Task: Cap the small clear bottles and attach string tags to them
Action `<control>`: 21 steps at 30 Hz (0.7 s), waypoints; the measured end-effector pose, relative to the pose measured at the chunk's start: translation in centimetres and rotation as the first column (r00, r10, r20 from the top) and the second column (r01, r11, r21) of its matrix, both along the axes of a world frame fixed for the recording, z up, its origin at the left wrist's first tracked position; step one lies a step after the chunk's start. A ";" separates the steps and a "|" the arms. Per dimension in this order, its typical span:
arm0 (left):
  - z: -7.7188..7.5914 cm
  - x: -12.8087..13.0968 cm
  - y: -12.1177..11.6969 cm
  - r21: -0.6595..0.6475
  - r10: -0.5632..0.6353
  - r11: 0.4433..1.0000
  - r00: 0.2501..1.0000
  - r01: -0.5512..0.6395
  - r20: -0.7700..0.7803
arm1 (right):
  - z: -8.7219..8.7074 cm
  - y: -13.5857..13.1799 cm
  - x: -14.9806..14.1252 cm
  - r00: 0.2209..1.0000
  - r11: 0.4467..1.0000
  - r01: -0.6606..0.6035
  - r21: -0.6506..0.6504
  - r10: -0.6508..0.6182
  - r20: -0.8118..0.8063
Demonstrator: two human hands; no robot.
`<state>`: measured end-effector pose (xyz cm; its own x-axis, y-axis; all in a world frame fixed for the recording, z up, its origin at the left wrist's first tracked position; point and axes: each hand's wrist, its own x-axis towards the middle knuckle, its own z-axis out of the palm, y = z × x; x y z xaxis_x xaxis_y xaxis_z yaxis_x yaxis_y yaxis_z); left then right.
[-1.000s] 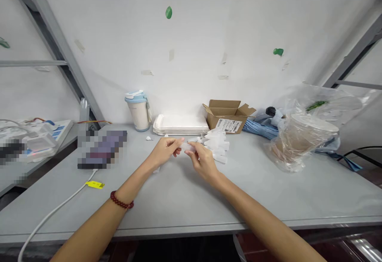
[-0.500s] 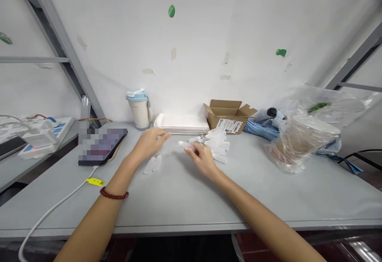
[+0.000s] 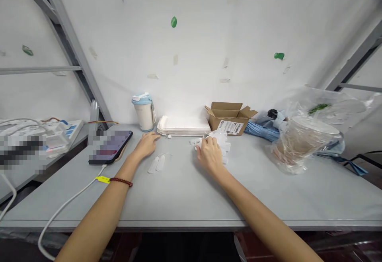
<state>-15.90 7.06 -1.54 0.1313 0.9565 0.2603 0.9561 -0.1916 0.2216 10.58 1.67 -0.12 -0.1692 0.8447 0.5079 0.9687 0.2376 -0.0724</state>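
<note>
My right hand (image 3: 211, 155) bends its fingers down over a pile of small white translucent tag-like pieces (image 3: 224, 147); whatever its fingertips grip is hidden. Just beyond those fingertips lies a small clear piece (image 3: 195, 141) with a dark mark. My left hand (image 3: 146, 144) rests on the table, fingers stretched out and nothing seen in them. A tiny white bit (image 3: 169, 136) lies just right of its fingertips. Two flat white tags (image 3: 157, 163) with thin strings lie side by side between my hands, untouched.
Along the wall stand a cup with a blue lid (image 3: 143, 112), a stack of white envelopes (image 3: 185, 126) and an open cardboard box (image 3: 228, 118). A phone (image 3: 112, 147) with a cable lies left. To the right are a plastic-wrapped container (image 3: 307, 142) and a folded blue umbrella (image 3: 262, 130).
My right hand has moved right, from mid-table with a small white piece onto the pile. My left hand has drawn back slightly left and down to the table. The view has shifted a little.
</note>
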 end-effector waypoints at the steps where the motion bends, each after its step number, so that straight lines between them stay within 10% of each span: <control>1: 0.0 0.0 0.0 -0.012 -0.004 1.000 1.000 0.004 -0.011 | 0.0 -0.2 -0.1 1.000 0.999 -0.027 0.026 0.027 -0.001; 5: 0.3 -0.1 0.0 -0.033 0.014 0.999 1.000 -0.014 0.000 | -0.1 -1.7 -1.0 0.936 0.942 -0.335 0.031 0.336 -0.107; 10: 0.6 0.7 -0.1 -0.065 0.009 0.998 0.999 -0.007 0.031 | -0.8 -4.1 -3.1 0.684 0.686 -0.720 -0.106 0.673 -0.282; 21: 0.8 1.8 -0.4 -0.053 -0.043 0.997 0.985 0.053 0.164 | -1.3 -4.3 -5.3 0.717 0.650 -0.689 -0.322 0.677 -0.165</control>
<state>-14.11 6.62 -0.78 0.1377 0.9640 0.2275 0.8964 -0.2190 0.3854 5.31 -2.62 -1.41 -0.7589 0.6093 0.2296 0.5387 0.7856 -0.3043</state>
